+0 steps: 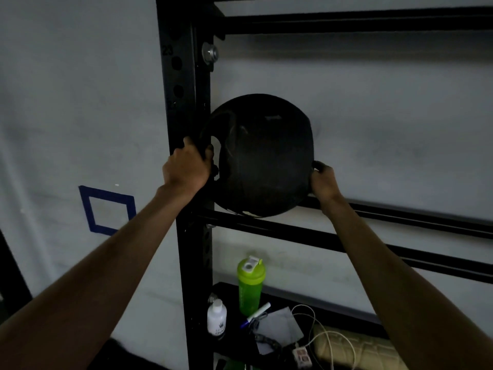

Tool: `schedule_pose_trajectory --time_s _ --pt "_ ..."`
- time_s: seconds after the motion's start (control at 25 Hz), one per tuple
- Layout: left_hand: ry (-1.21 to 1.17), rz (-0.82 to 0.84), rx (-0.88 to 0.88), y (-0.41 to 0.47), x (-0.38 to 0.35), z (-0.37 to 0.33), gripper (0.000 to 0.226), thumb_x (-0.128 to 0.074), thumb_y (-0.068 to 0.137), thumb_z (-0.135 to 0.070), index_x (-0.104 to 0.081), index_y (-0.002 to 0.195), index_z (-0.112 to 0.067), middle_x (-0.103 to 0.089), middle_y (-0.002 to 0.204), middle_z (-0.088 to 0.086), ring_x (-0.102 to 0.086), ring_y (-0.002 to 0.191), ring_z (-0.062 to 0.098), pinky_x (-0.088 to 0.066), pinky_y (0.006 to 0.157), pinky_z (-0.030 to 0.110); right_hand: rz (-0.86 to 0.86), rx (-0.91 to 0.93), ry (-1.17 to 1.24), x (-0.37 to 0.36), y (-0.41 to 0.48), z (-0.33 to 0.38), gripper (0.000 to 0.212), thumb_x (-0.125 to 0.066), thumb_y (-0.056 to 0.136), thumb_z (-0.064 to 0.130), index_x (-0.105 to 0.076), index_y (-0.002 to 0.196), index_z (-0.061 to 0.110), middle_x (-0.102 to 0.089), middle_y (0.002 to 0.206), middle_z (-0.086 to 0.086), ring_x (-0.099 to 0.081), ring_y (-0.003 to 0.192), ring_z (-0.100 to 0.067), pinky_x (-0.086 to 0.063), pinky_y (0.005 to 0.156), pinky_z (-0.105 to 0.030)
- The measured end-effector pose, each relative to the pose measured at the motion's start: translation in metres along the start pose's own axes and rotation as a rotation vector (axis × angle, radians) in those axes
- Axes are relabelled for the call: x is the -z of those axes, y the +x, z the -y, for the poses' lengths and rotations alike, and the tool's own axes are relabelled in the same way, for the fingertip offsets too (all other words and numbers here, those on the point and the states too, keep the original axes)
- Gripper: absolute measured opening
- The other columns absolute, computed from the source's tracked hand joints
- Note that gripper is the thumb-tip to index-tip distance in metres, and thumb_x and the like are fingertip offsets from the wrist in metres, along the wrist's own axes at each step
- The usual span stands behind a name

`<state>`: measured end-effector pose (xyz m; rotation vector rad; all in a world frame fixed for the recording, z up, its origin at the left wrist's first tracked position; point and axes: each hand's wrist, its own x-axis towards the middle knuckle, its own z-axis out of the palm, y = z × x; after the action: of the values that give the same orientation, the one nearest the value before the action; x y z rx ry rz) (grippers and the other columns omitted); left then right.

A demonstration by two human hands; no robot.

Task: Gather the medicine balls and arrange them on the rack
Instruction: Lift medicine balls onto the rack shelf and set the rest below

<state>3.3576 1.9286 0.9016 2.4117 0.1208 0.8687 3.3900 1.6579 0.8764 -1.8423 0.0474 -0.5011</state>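
A round black rubber medicine ball with a cut-out handle is being rested on the two black steel rails of the rack, close against its perforated upright. The handle is being gripped by the left hand, with its fingers curled through the opening. The ball's lower right edge is being clasped by the right hand. Below, a green plastic shaker bottle, a small white bottle and a white cable are being kept on a dark shelf.

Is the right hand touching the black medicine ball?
Touching. The head view shows the right hand gripping the medicine ball at its lower right edge.
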Motion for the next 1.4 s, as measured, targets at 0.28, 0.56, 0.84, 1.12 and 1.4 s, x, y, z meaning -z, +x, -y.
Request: schedule_pose_trajectory --time_s 0.28,0.56,0.84,1.12,1.4 --pt "-0.088 0.126 -0.086 -0.074 0.03 0.018 0.026 -0.045 0.102 -0.031 -0.055 0.114 -0.01 -0.068 0.096 0.016 -0.068 0.086 0.037 -0.056 0.079 0.046 -0.204 0.22 -0.265 0.031 -0.122 0.011 0.028 -0.052 0.098 0.008 -0.066 0.121 0.003 -0.071 0.11 -0.014 -0.067 0.096 -0.027 -0.045 0.076 -0.021" --pt "-0.137 0.362 -0.205 -0.199 0.028 0.037 0.017 -0.052 0.094 -0.027 -0.064 0.1 -0.015 -0.071 0.097 0.017 -0.068 0.094 0.038 -0.055 0.085 0.044 -0.103 0.25 -0.474 0.046 -0.28 -0.005 0.02 -0.053 0.097 0.007 -0.067 0.111 0.006 -0.073 0.093 -0.009 -0.066 0.079 -0.02 -0.049 0.07 -0.026" --pt "-0.114 0.68 -0.284 -0.36 -0.029 0.046 0.018 -0.053 0.093 -0.024 -0.065 0.102 -0.013 -0.069 0.108 0.017 -0.065 0.105 0.037 -0.052 0.082 0.04 0.028 -0.029 -0.701 0.081 -0.405 -0.098 0.024 -0.052 0.093 0.01 -0.068 0.111 0.006 -0.073 0.107 -0.016 -0.066 0.105 -0.034 -0.047 0.084 -0.032" --pt "-0.001 1.025 -0.281 -0.506 -0.101 0.06 0.023 -0.05 0.096 -0.024 -0.063 0.109 -0.008 -0.068 0.111 0.021 -0.065 0.106 0.041 -0.05 0.084 0.043 0.159 -0.389 -0.725 0.117 -0.514 -0.219 0.02 -0.05 0.094 0.013 -0.067 0.104 0.009 -0.071 0.105 -0.018 -0.066 0.101 -0.036 -0.047 0.08 -0.035" --pt "0.113 1.349 -0.059 -0.66 -0.19 0.092 0.024 -0.046 0.099 -0.027 -0.061 0.108 -0.012 -0.067 0.11 0.012 -0.065 0.101 0.032 -0.051 0.083 0.04 0.408 -0.787 -0.676 0.165 -0.609 -0.374 0.031 -0.046 0.092 0.018 -0.064 0.116 0.012 -0.069 0.113 -0.015 -0.065 0.106 -0.033 -0.054 0.091 -0.044"
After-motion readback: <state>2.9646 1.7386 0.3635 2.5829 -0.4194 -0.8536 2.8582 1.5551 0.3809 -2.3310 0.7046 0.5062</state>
